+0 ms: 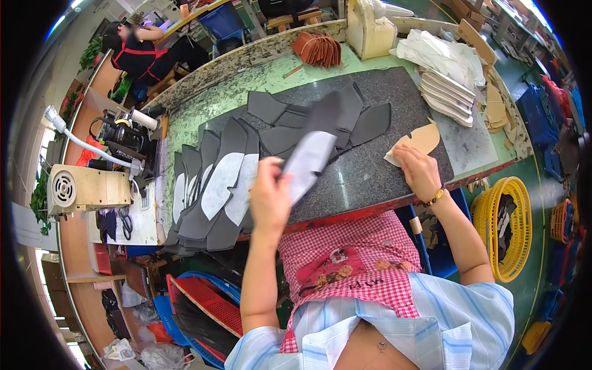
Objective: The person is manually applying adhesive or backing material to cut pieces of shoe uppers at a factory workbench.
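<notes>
My left hand is closed on the near end of a dark grey cut piece with a white patch, which is tilted and smeared by motion. At the right, my right hand grips the near edge of a tan, curved flat pattern piece over the dark stone slab. Beyond the held piece lies a loose heap of dark grey cut pieces. Left of my left hand, several grey pieces with white patches overlap in a fanned row reaching the slab's near edge.
A stack of reddish-brown pieces sits at the back. Pale layered pieces and white plastic sheeting lie at the right. A machine with a lamp stands left. A yellow basket is right of the table. Another person sits far left.
</notes>
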The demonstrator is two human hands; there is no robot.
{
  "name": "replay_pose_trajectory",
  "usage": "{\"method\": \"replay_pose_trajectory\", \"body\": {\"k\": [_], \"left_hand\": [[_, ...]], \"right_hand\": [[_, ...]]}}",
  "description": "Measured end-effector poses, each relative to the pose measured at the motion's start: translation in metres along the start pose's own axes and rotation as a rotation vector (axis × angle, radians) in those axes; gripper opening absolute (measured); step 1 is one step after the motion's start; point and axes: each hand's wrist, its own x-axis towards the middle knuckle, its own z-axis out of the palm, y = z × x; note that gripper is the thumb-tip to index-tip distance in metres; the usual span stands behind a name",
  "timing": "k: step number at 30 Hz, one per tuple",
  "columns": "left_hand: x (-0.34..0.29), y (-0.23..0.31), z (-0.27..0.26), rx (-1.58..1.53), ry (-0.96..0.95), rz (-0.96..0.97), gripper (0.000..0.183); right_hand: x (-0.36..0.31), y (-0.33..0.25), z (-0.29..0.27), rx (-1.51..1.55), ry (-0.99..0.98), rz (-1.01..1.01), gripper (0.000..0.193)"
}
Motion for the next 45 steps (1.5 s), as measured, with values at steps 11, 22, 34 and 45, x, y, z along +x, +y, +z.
{"method": "replay_pose_trajectory", "body": {"k": [11, 22, 34, 45], "left_hand": [[-0.021, 0.075, 0.022, -0.296, -0.196, 0.262, 0.033], [-0.006, 0.087, 0.098, -0.151, -0.641, 0.471, 0.068], [0.019, 0.049, 0.121, -0.864, -0.071, -0.231, 0.029], [0.013, 0.066, 0.039, -0.672, -0.034, -0.091, 0.025]], "right_hand": [[0.014, -0.043, 0.017, 1.112, -0.018, 0.767, 0.022], [0.034, -0.055, -0.037, 0.274, 0.401, 0.043, 0.018], [0.017, -0.056, 0.026, 0.591, -0.159, 0.039, 0.043], [0.069, -0.097, -0.011, 0.646, 0.092, 0.165, 0.017]]}}
